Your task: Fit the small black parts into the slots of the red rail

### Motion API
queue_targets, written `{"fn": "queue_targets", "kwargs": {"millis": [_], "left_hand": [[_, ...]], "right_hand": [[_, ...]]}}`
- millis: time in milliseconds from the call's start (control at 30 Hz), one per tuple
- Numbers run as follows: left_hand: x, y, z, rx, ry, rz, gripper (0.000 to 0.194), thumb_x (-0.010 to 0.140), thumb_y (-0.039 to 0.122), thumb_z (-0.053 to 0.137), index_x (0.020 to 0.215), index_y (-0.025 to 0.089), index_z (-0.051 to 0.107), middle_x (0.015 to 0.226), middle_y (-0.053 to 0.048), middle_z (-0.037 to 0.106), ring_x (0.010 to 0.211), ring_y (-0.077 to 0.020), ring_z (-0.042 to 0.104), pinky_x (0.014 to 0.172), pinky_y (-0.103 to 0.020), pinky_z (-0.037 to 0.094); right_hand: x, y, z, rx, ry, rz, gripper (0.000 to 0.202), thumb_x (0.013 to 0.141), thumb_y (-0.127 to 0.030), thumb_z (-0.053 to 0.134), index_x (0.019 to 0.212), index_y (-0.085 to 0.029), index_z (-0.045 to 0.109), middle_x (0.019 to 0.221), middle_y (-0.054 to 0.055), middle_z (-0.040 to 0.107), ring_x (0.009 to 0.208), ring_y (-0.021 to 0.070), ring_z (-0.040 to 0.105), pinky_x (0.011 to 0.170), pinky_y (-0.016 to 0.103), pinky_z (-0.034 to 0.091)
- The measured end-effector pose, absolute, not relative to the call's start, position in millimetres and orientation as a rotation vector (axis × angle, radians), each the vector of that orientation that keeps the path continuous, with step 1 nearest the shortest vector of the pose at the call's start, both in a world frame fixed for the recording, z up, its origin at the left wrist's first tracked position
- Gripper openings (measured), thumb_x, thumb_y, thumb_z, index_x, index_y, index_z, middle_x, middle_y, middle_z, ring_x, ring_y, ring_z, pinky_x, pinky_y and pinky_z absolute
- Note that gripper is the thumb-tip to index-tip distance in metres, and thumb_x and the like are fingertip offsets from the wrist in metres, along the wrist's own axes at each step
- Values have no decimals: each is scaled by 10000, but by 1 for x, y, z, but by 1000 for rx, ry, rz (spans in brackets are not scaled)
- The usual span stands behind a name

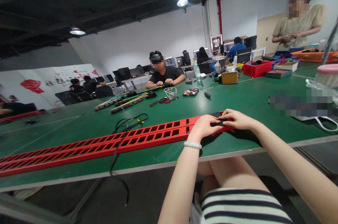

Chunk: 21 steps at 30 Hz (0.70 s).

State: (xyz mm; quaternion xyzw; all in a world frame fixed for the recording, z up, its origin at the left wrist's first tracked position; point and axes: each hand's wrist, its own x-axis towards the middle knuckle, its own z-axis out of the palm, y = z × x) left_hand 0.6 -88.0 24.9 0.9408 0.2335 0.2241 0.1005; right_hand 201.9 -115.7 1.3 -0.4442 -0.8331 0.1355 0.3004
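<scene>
Two long red slotted strips (148, 136) lie side by side on the table, running from the far left to under my hands. At their right end is a small black part (217, 115), partly covered by my fingers, so its exact kind cannot be made out. My left hand (204, 126), with a pale bangle on the wrist, has its fingers closed on the black part's near left side. From the right, my right hand (239, 119) pinches the same part with bent fingers. A black cable (118, 146) lies across the strips and hangs over the table's front edge.
Farther back on the green table (163, 157) are black bars with wires (128, 104), a white cable (170, 93), a small tray of parts (190, 92) and a bottle (197, 72). A red bin (256, 69) stands back right. Co-workers sit opposite and stand at right.
</scene>
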Motion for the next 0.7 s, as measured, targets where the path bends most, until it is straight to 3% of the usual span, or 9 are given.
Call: {"fn": "queue_targets", "kwargs": {"millis": [500,700], "left_hand": [[-8,-107,32,2954,822,584,324,784,286,471,1089,206,543,1158,-48,537,1059,-165,496,922,-315,398],[-31,-122,89,2987,869,1059,417,791,325,471,1187,193,446,1214,-71,487,1147,-187,420,977,-375,357]], "right_hand": [[191,-122,7,-1203,-2188,153,364,769,-258,487,1124,-195,537,1011,92,530,971,199,498,866,352,414],[199,-165,65,-1147,-1757,-216,392,765,-335,514,1148,-258,495,1057,72,525,988,219,506,854,390,434]]}}
